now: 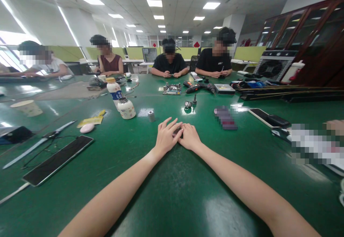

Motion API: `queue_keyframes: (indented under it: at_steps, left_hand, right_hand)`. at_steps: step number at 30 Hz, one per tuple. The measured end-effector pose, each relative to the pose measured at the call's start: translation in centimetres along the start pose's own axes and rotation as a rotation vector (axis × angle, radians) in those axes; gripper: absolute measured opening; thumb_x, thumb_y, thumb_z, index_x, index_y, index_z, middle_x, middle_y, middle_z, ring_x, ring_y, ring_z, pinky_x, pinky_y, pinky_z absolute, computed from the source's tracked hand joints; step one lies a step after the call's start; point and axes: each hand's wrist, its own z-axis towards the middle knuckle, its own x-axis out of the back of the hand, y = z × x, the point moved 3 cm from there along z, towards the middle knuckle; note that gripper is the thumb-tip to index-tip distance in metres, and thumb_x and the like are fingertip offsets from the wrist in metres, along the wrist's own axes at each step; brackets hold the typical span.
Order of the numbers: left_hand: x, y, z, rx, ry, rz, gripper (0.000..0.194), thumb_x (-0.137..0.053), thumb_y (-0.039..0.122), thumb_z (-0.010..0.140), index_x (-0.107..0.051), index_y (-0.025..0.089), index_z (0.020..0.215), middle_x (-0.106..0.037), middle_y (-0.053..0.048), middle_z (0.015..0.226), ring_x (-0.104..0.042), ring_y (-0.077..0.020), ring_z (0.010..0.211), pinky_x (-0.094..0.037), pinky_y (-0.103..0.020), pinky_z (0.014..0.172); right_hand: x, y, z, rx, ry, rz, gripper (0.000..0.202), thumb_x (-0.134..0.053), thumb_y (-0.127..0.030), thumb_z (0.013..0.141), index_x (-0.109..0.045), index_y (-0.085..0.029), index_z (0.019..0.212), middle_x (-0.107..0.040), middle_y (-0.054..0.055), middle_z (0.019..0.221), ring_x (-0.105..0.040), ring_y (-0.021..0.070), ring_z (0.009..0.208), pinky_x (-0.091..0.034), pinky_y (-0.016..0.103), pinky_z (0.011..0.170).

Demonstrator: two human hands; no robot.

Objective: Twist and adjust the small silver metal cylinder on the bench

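I am resting both forearms on a glossy green table (pixel 174 194), my hands meeting in the middle in front of me. My left hand (pixel 166 137) is lying palm down with its fingers spread and slightly bent. My right hand (pixel 190 137) is lying just beside it, fingers curled inward. Between the two, a small dark object (pixel 178 132) is showing; both hands are touching it, but I cannot tell whether either is truly gripping it, since most of it is hidden.

Just beyond my left hand, a small grey cylinder (pixel 151 115) is standing upright. Farther left, a round white jar (pixel 126 108) is sitting beside a white bottle (pixel 114 91) with a blue label. A dark tablet (pixel 57 160) is lying flat near my left elbow. To my right, a phone (pixel 266 117) is lying face up. Across the table, a circuit board (pixel 172 88) and a cordless drill (pixel 200 88) are lying, and four people are sitting at the far edge.
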Motion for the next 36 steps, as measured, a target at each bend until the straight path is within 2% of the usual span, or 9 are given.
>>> queue_keyframes:
  at_steps: [7, 16, 19, 24, 28, 30, 32, 34, 36]
  left_hand:
    - [0.0, -0.2, 0.0, -0.03, 0.026, 0.014, 0.029, -0.054, 0.033, 0.091, -0.067, 0.029, 0.117, -0.065, -0.003, 0.126, -0.048, -0.0271, 0.125, -0.04, -0.045, 0.097]
    - [0.0, -0.1, 0.0, -0.042, 0.025, 0.005, 0.031, -0.055, 0.031, 0.091, -0.065, 0.025, 0.12, -0.065, -0.004, 0.125, -0.049, -0.0269, 0.124, -0.041, -0.045, 0.097]
    - [0.0, -0.1, 0.0, -0.036, 0.025, -0.009, 0.031, -0.054, 0.031, 0.091, -0.065, 0.025, 0.119, -0.065, -0.004, 0.125, -0.049, -0.0263, 0.123, -0.041, -0.044, 0.098]
    - [0.2, 0.1, 0.0, -0.021, 0.017, -0.039, 0.03, -0.052, 0.035, 0.093, -0.065, 0.025, 0.118, -0.065, -0.003, 0.125, -0.049, -0.0257, 0.123, -0.04, -0.044, 0.097]
    - [0.3, 0.2, 0.0, -0.021, 0.026, -0.048, 0.03, -0.051, 0.035, 0.093, -0.066, 0.025, 0.117, -0.066, -0.002, 0.125, -0.05, -0.0249, 0.122, -0.04, -0.044, 0.098]
    - [0.2, 0.2, 0.0, -0.02, 0.032, -0.05, 0.029, -0.051, 0.035, 0.093, -0.066, 0.026, 0.116, -0.066, -0.002, 0.124, -0.05, -0.0247, 0.122, -0.04, -0.044, 0.098]
    - [0.2, 0.1, 0.0, -0.021, 0.035, -0.051, 0.029, -0.051, 0.035, 0.093, -0.066, 0.026, 0.116, -0.066, -0.002, 0.124, -0.05, -0.0246, 0.122, -0.04, -0.044, 0.098]
    - [0.1, 0.1, 0.0, -0.023, 0.037, -0.051, 0.029, -0.051, 0.035, 0.093, -0.066, 0.026, 0.117, -0.066, -0.003, 0.123, -0.051, -0.0245, 0.121, -0.041, -0.044, 0.097]
    - [0.1, 0.1, 0.0, -0.024, 0.037, -0.052, 0.029, -0.051, 0.035, 0.093, -0.066, 0.026, 0.117, -0.066, -0.003, 0.123, -0.051, -0.0242, 0.121, -0.041, -0.044, 0.097]
  right_hand:
    - [-0.1, 0.0, 0.0, 0.0, 0.008, -0.008, 0.039, -0.054, -0.034, 0.087, -0.055, -0.011, 0.118, -0.061, 0.013, 0.113, -0.05, 0.0257, 0.106, -0.038, 0.039, 0.093]
    - [-0.3, 0.1, 0.0, 0.011, 0.041, 0.011, 0.028, -0.053, -0.033, 0.086, -0.059, -0.015, 0.107, -0.062, 0.012, 0.108, -0.053, 0.0255, 0.102, -0.04, 0.04, 0.091]
    - [0.1, 0.4, 0.0, 0.024, 0.146, 0.029, 0.036, -0.053, -0.037, 0.086, -0.058, -0.014, 0.113, -0.059, 0.014, 0.119, -0.048, 0.0274, 0.114, -0.036, 0.042, 0.099]
    - [2.2, 3.3, 0.1, -0.009, 0.39, -0.121, 0.051, -0.053, -0.053, 0.085, -0.053, -0.021, 0.124, -0.041, 0.011, 0.142, -0.021, 0.0331, 0.139, -0.017, 0.053, 0.111]
    - [3.6, 8.5, -0.2, -0.37, 0.6, -0.28, 0.061, -0.042, -0.062, 0.088, -0.05, -0.015, 0.127, -0.026, 0.018, 0.149, -0.008, 0.0418, 0.14, -0.014, 0.064, 0.106]
    - [3.6, 10.4, -0.5, -0.506, 0.614, -0.309, 0.064, -0.04, -0.061, 0.089, -0.049, -0.012, 0.128, -0.026, 0.022, 0.148, -0.012, 0.0449, 0.138, -0.014, 0.067, 0.104]
    - [3.3, 11.3, -0.6, -0.575, 0.574, -0.307, 0.065, -0.038, -0.06, 0.09, -0.049, -0.009, 0.128, -0.031, 0.024, 0.143, -0.029, 0.0438, 0.132, -0.013, 0.066, 0.105]
    - [2.9, 11.1, -0.4, -0.543, 0.524, -0.297, 0.062, -0.035, -0.058, 0.091, -0.047, -0.01, 0.129, -0.033, 0.024, 0.142, -0.043, 0.0381, 0.122, -0.014, 0.063, 0.107]
    - [2.8, 10.3, -0.1, -0.458, 0.509, -0.31, 0.059, -0.034, -0.057, 0.092, -0.046, -0.014, 0.13, -0.029, 0.022, 0.145, -0.044, 0.0353, 0.123, -0.014, 0.061, 0.108]
